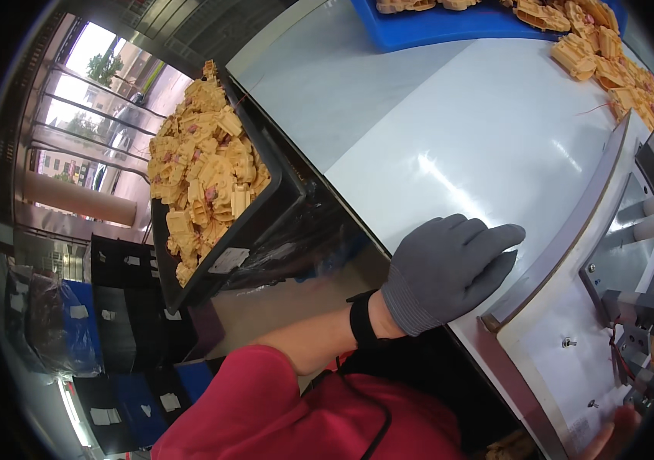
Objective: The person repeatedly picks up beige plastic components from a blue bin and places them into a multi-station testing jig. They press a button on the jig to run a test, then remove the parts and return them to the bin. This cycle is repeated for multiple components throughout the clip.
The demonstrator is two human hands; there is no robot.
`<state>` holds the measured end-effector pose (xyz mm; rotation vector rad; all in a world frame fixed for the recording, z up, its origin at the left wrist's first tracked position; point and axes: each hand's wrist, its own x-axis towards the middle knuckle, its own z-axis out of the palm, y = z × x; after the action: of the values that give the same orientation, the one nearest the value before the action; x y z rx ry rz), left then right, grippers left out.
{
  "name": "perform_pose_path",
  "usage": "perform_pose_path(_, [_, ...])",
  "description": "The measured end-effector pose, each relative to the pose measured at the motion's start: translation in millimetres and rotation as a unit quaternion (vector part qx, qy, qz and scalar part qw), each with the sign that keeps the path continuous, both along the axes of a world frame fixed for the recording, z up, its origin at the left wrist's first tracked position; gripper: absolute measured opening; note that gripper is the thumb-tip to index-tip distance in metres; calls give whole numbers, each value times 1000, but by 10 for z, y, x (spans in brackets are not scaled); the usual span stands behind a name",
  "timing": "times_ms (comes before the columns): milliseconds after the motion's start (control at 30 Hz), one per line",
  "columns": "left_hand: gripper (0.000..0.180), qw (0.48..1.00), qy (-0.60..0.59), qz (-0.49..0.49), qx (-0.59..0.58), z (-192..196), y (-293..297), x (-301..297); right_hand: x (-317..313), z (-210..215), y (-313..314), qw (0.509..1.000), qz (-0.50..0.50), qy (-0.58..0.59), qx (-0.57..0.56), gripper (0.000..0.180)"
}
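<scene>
Our gloved left hand (450, 268) rests flat, fingers together, holding nothing, on the white table (465, 138). The yellow parts (611, 65) lie well ahead; the right hand (611, 441) shows only partly, its grip undeterminable.

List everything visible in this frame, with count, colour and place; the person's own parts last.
White worktable: one, centre.
Black crate of yellow plastic parts: one, left of table.
Blue tray: one, top edge.
Loose yellow plastic parts: a pile, top right.
Grey metal fixture: one, right.
Dark stacked bins: several, lower left.
Left hand: grey glove, flat on table, black wristband.
Right hand: bare fingertips, bottom right edge, mostly out of view.
</scene>
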<state>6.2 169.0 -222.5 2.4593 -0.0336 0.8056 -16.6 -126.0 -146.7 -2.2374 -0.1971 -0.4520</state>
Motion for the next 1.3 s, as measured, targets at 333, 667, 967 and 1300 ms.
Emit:
perform_pose_path(333, [25,1000,-25,-4,-1,-28,-10,12,86,184,216,973,69,28,-217,7])
perform_pose_path(667, [24,999,-33,-3,12,-42,-1,2,128,-12,22,957,92,-77,-264,14])
perform_pose_path(967, [23,1000,-22,2,22,-32,3,-1,204,-104,-5,945,117,-160,-261,17])
perform_pose_path(1300, [22,999,-27,3,17,-34,3,-5,187,-99,23,944,102,-155,-272,16])
